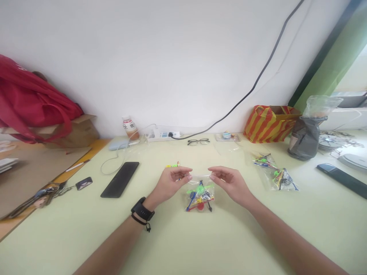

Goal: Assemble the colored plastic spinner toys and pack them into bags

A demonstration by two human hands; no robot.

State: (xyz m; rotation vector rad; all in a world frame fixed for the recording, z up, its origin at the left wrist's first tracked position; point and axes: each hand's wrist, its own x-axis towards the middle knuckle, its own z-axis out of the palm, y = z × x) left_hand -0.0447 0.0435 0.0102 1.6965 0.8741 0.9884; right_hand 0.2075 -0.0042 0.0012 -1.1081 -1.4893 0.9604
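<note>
In the middle of the table lies a small clear plastic bag (200, 196) holding colourful plastic pieces in green, blue, red, yellow and black. At the bag's upper left corner is my left hand (174, 183), its thumb tip on the plastic and its other fingers curled behind. My right hand (229, 182) has the upper right corner in the same way, thumb on the film. The bag's top edge stretches between both hands. Partly hidden behind my left hand, more yellow and green pieces (172, 165) show.
Two more bags of pieces, a farther one (263, 159) and a nearer one (282, 179), lie to the right. A black slab (120, 179) sits on the left. Glasses (198, 142), a power strip (163, 135), a bottle (130, 129) and a striped bag (271, 124) line the wall.
</note>
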